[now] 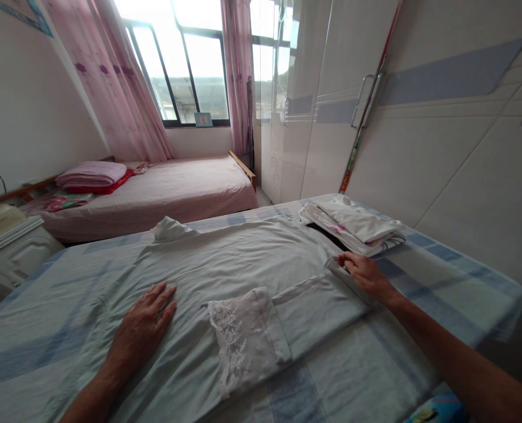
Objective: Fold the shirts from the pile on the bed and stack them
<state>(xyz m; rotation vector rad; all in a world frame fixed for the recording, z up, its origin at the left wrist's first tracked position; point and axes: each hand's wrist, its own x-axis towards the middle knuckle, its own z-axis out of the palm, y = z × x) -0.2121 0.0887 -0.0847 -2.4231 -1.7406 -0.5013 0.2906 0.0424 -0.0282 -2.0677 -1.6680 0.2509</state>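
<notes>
A pale grey-green shirt is spread over a bed with a blue and white checked sheet. One lace-trimmed sleeve lies folded back across the shirt's body. My left hand rests flat on the fabric, left of the lace, its fingers stretched out. At the shirt's far right edge, my right hand pinches the cloth near the fold. Just beyond that hand sits a stack of folded white clothes.
White wardrobe doors rise along the right side. A second bed with folded pink bedding stands below the window. A white cabinet is at the left. Part of a blue package shows at the bottom right.
</notes>
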